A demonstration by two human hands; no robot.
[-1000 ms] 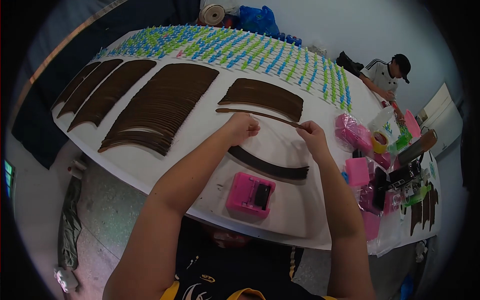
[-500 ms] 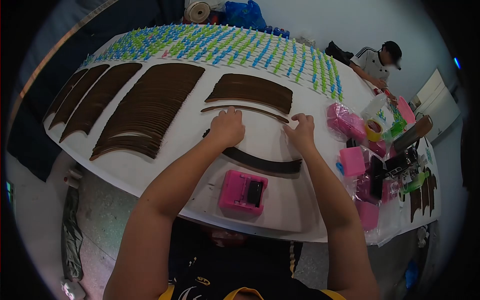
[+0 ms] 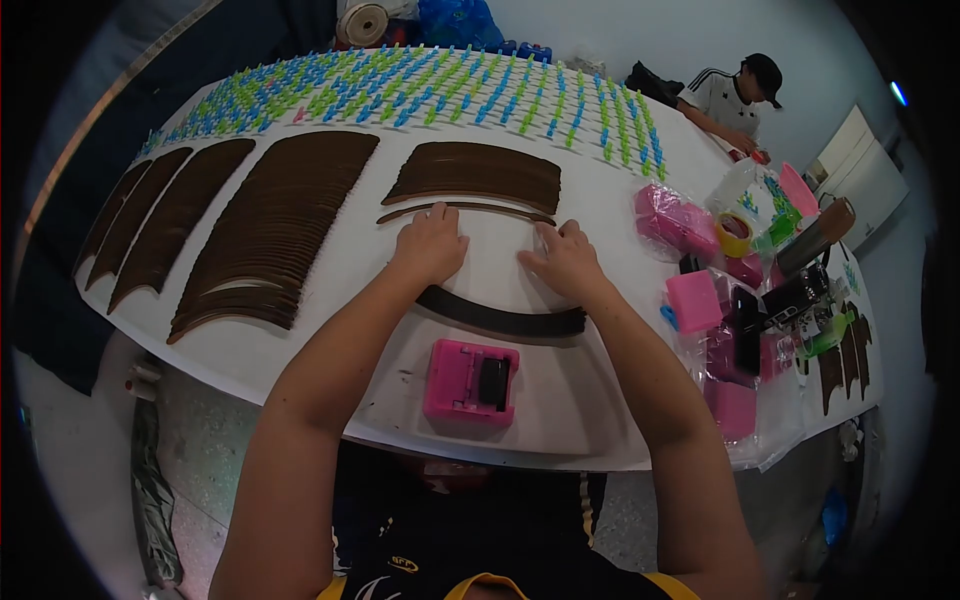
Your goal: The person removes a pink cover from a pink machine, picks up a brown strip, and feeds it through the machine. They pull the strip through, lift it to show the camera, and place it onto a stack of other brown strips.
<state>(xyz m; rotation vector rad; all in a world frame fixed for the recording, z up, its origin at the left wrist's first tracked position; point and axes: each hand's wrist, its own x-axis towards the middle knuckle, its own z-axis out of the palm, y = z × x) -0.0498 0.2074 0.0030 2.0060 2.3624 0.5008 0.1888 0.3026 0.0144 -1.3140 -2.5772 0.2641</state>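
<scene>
A thin curved brown strip lies on the white table just below a stack of similar curved brown strips. The fingertips of my left hand touch the near side of the thin strip toward its left end, thumb held apart. At its right end my right hand has its fingertips close to the strip, with a gap between thumb and index finger. A wider black curved band lies below both hands. Nearer to me sits a pink block-shaped device with a black part.
Larger fanned rows of brown strips lie to the left. Many blue and green clips stand in rows at the back. Pink blocks, yellow tape and plastic wrap crowd the right. A person works at the far right.
The view has shifted slightly, moving the table contents left and a little up in places. My right hand has come down closer to the strip's right end; my left hand stays at the strip.
</scene>
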